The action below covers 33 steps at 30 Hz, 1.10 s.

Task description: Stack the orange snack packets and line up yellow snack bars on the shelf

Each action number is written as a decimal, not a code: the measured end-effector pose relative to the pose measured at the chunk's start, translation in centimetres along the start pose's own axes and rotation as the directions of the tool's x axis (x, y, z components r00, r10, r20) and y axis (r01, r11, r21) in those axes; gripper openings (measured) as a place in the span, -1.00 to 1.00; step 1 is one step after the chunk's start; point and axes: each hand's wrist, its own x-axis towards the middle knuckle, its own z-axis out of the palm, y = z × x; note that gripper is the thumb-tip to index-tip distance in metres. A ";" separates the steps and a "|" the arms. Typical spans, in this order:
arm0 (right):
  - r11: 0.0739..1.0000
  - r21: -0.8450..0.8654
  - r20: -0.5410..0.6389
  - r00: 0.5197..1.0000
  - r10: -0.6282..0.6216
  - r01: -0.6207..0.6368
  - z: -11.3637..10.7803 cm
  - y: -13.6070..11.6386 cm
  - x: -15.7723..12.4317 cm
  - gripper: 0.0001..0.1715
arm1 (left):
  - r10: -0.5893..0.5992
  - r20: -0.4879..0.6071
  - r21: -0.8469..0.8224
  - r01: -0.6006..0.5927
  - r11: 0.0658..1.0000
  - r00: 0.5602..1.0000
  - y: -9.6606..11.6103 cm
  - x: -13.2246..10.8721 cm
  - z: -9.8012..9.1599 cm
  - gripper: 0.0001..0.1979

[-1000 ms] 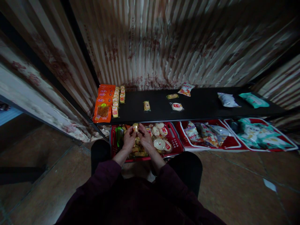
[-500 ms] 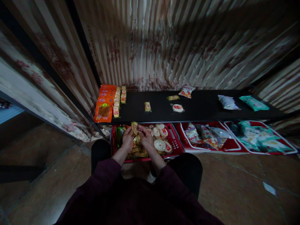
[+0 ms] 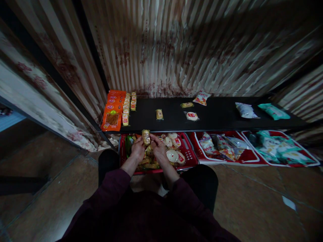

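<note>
A small yellow wrapped snack (image 3: pixel 145 137) is held upright between both hands, over the left red basket (image 3: pixel 189 151). My left hand (image 3: pixel 137 150) grips its left side. On its right side, the fingers of my right hand (image 3: pixel 158 146) pinch the wrapper. Below the hands, the basket holds more yellow packets and several round white packs (image 3: pixel 172 155). On the black shelf (image 3: pixel 171 125) just beyond, a single yellow packet (image 3: pixel 159 114) stands apart from a round white pack (image 3: pixel 191 116) and a flat yellow packet (image 3: pixel 187 105).
Orange packs (image 3: pixel 111 116) and rows of small yellow packs (image 3: pixel 125 116) line the shelf's left end. A red and white bag (image 3: pixel 201 97), a pale bag (image 3: pixel 246 110) and a green bag (image 3: pixel 274 111) lie farther right. Two more filled baskets (image 3: pixel 257 158) sit below.
The held yellow snack has turned slightly and moved a little to the right and up, its face now more visible. Both hands stay over the basket.
</note>
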 end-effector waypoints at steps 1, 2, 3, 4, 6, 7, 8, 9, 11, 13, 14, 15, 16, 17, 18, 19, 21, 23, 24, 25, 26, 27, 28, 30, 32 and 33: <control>1.000 0.000 0.000 1.000 -0.001 0.001 0.0 0.0 0.0 -0.57 | -0.014 0.002 -0.014 0.014 1.000 1.000 0.0 0.0 0.0 -0.75; 1.000 -0.002 -0.003 1.000 -0.003 0.003 -0.1 0.1 0.0 -0.57 | -0.023 0.003 -0.017 0.023 1.000 1.000 0.0 0.1 0.0 -0.76; 1.000 -0.008 -0.009 1.000 -0.006 0.006 -0.1 0.2 0.0 -0.56 | -0.028 0.005 -0.008 0.028 1.000 1.000 0.0 0.1 0.0 -0.76; 1.000 -0.013 -0.017 1.000 -0.009 0.008 -0.1 0.3 0.0 -0.57 | -0.027 0.006 0.008 0.027 1.000 1.000 0.0 0.2 -0.1 -0.75; 1.000 -0.017 -0.028 1.000 -0.011 0.011 -0.2 0.5 0.0 -0.57 | -0.012 -0.012 0.039 0.012 0.999 1.000 -0.2 0.3 -0.1 -0.68; 1.000 -0.016 -0.033 0.999 -0.011 0.011 -0.2 0.6 0.0 -0.58 | -0.001 -0.033 0.051 0.002 0.999 0.999 -0.2 0.3 -0.1 -0.60; 1.000 -0.013 -0.037 0.999 -0.011 0.010 -0.2 0.7 0.1 -0.58 | 0.013 -0.056 0.064 -0.009 0.998 0.998 -0.3 0.2 0.0 -0.51; 1.000 -0.010 -0.039 0.999 -0.010 0.010 -0.2 0.8 0.1 -0.59 | 0.027 -0.077 0.080 -0.020 0.997 0.997 -0.3 0.2 0.1 -0.42; 1.000 -0.005 -0.036 0.999 -0.009 0.008 -0.2 0.8 0.1 -0.59 | 0.057 -0.093 0.115 -0.046 0.992 0.994 -0.4 0.0 0.3 -0.32; 1.000 0.000 -0.032 0.999 -0.008 0.008 -0.2 0.7 0.1 -0.59 | 0.084 -0.086 0.133 -0.072 0.988 0.993 -0.3 -0.1 0.5 -0.32; 1.000 -0.001 -0.035 0.999 -0.010 0.010 -0.2 0.7 0.0 -0.59 | 0.090 -0.086 0.133 -0.078 0.988 0.992 -0.2 0.0 0.6 -0.34; 1.000 -0.006 -0.040 0.999 -0.015 0.015 -0.2 0.6 0.0 -0.59 | 0.087 -0.091 0.127 -0.076 0.989 0.992 -0.2 0.0 0.7 -0.37; 1.000 -0.015 -0.046 0.999 -0.020 0.019 -0.2 0.6 0.0 -0.59 | 0.078 -0.099 0.115 -0.067 0.991 0.992 -0.1 0.1 0.7 -0.41; 0.999 -0.026 -0.048 0.999 -0.026 0.024 -0.2 0.6 -0.1 -0.59 | 0.065 -0.109 0.100 -0.054 0.993 0.992 0.0 0.2 0.8 -0.45; 0.999 -0.038 -0.047 0.998 -0.031 0.029 -0.2 0.6 -0.1 -0.59 | 0.056 -0.118 0.081 -0.046 0.996 0.991 0.0 0.4 0.8 -0.50; 0.998 -0.048 -0.046 0.998 -0.036 0.034 -0.3 0.7 -0.1 -0.59 | 0.051 -0.123 0.060 -0.044 0.997 0.991 0.0 0.5 0.7 -0.55; 0.997 -0.061 -0.038 0.998 -0.049 0.047 -0.3 0.8 0.0 -0.59 | 0.048 -0.107 0.032 -0.045 0.998 0.993 0.0 0.8 0.6 -0.64; 0.996 -0.062 -0.027 0.997 -0.065 0.064 -0.3 1.0 0.1 -0.59 | 0.037 -0.073 0.019 -0.036 0.999 0.997 -0.2 0.9 0.5 -0.65; 0.996 -0.060 -0.021 0.997 -0.073 0.072 -0.3 1.1 0.2 -0.59 | 0.024 -0.063 0.008 -0.024 1.000 0.998 -0.3 1.0 0.4 -0.64; 0.995 -0.058 -0.015 0.997 -0.080 0.079 -0.3 1.2 0.2 -0.59 | 0.010 -0.060 -0.008 -0.011 1.000 0.998 -0.4 1.0 0.4 -0.64; 0.995 -0.059 -0.011 0.996 -0.085 0.084 -0.3 1.3 0.3 -0.59 | -0.001 -0.066 -0.029 -0.001 1.000 0.998 -0.4 1.0 0.4 -0.63; 0.994 -0.061 -0.010 0.996 -0.091 0.090 -0.3 1.3 0.3 -0.60 | -0.010 -0.077 -0.051 0.006 0.999 0.997 -0.5 1.0 0.4 -0.64; 0.993 -0.066 -0.010 0.995 -0.098 0.097 -0.3 1.3 0.3 -0.60 | -0.016 -0.090 -0.072 0.010 0.997 0.996 -0.5 1.0 0.4 -0.65; 0.990 -0.084 -0.006 0.994 -0.113 0.112 -0.3 1.3 0.3 -0.60 | -0.028 -0.107 -0.107 0.016 0.994 0.994 -0.5 0.9 0.6 -0.69; 0.983 -0.119 0.005 0.990 -0.140 0.139 -0.3 1.2 0.3 -0.60 | -0.046 -0.107 -0.149 0.029 0.988 0.993 -0.5 0.9 0.7 -0.75; 0.977 -0.144 0.009 0.987 -0.160 0.160 -0.3 1.0 0.2 -0.60 | -0.056 -0.100 -0.174 0.038 0.984 0.993 -0.4 0.8 0.8 -0.77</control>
